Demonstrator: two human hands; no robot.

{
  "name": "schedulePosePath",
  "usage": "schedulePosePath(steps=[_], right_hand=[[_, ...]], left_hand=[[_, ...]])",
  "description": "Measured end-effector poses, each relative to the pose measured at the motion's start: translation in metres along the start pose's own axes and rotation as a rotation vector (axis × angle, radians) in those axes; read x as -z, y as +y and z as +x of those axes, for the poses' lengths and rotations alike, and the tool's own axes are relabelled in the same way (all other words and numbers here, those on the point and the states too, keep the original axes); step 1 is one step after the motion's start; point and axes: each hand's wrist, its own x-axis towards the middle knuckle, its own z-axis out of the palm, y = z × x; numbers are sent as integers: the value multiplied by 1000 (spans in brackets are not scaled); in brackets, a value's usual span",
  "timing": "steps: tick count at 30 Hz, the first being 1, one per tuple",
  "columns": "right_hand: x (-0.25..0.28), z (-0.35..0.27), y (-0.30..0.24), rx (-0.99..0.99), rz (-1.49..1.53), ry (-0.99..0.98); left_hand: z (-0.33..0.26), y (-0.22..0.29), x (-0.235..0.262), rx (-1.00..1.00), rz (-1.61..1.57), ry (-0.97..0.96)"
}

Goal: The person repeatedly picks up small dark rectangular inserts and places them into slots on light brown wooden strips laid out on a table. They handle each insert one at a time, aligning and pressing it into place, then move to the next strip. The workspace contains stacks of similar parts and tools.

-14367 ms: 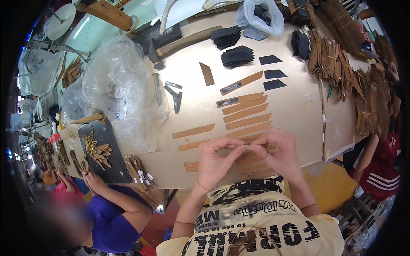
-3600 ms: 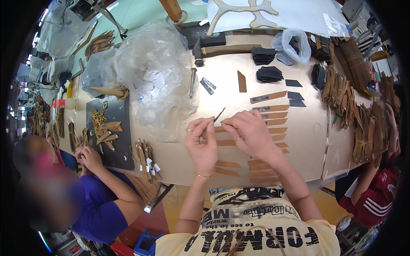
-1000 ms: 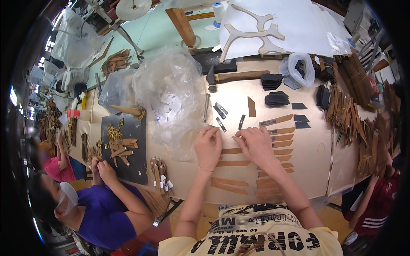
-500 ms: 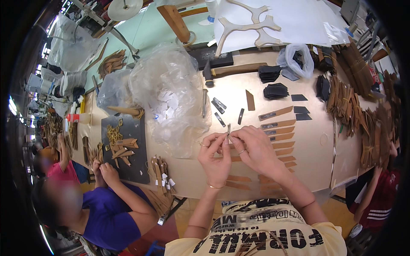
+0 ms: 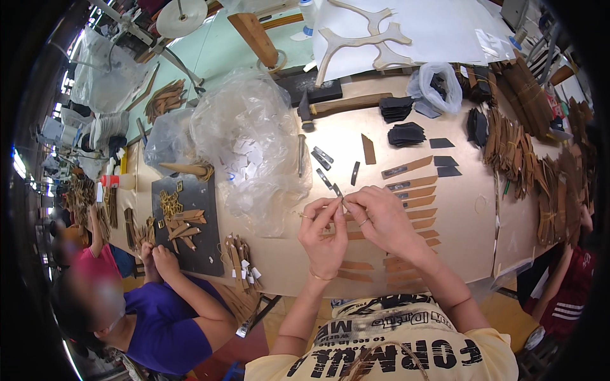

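Over the middle of the bronze-coloured table top (image 5: 457, 244), a small dark strip (image 5: 337, 190) is held by its lower end, its free end pointing away from the body. By the left hand (image 5: 323, 235) it is pinched between the thumb and the fingertips. The fingertips of the right hand (image 5: 384, 219) are brought together at the same lower end; whether the strip is gripped by them or only touched cannot be told, because this place is too small and partly covered.

For such work, it seems best that the strip is kept steady by the left pinch alone, lightly and near the end, so that it is not bent, while the finer action is left to the right fingertips. The flat faces should probably be touched as little as possible. Care is also advised with a loose dark strip (image 5: 324, 178), which lies just beside the free end and could be knocked. Another dark strip (image 5: 355, 173) lies near, a little to the right. As a guide for placing, the upper brown strip (image 5: 416, 166) may be looked at: on its left end, a similar dark piece (image 5: 395, 171) is seen, laid lengthwise.
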Motion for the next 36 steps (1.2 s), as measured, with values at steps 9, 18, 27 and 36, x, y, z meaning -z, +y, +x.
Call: schedulePosePath(steps=[9, 18, 27, 36], right_hand=[[-6, 5, 4, -5, 32, 16], [-15, 5, 11, 88, -56, 81], [-8, 4, 14, 56, 29, -26], [-11, 4, 15, 36, 4, -51]], left_hand=[[-1, -10, -1, 71, -138, 0], [-1, -17, -4, 220, -298, 33], [7, -8, -2, 99, -81, -1], [1, -19, -6, 360, -310, -32]])
